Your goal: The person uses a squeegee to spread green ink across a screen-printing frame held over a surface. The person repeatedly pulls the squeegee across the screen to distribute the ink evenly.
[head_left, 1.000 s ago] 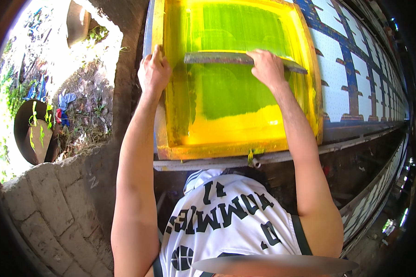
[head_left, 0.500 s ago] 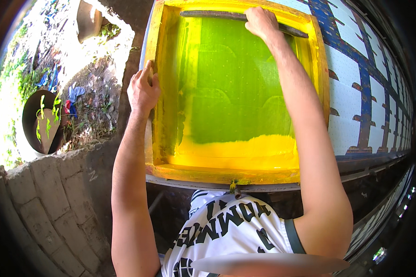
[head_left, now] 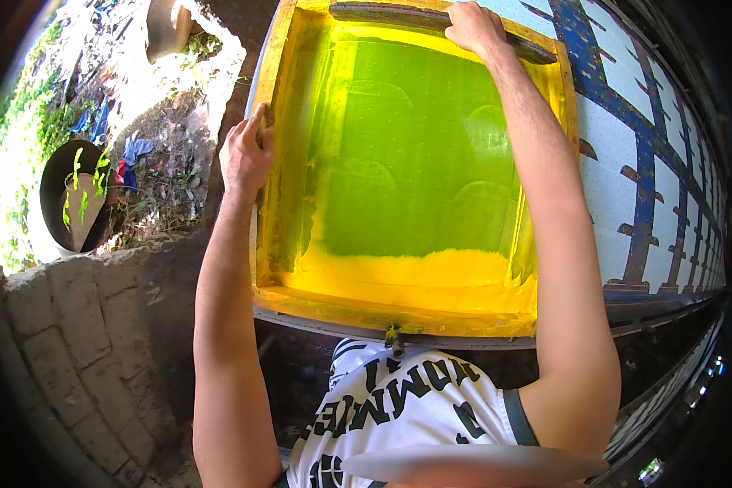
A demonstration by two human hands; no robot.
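Note:
A wooden screen-printing frame (head_left: 568,122) smeared with yellow ink lies before me. Its mesh (head_left: 415,154) looks green in the middle, and thick yellow ink (head_left: 407,281) is pooled along the near end. At the far end my right hand (head_left: 476,28) is closed over a long dark squeegee (head_left: 390,13), which spans most of the frame's width. A strip of yellow ink shows just on the near side of the squeegee. On the left rail my left hand (head_left: 248,154) grips the frame, fingers bent over the wood and partly hidden.
To the right runs a long blue table (head_left: 644,187) with rows of white pieces (head_left: 610,191). A block wall (head_left: 81,342) stands at the lower left. Beyond it are a dark round container (head_left: 73,195) and sunlit ground with scraps of cloth (head_left: 134,150).
My right hand and the squeegee have moved slightly farther away, and more of the squeegee's broad face shows. A yellow strip now appears beside it. My left hand stays on the left rail.

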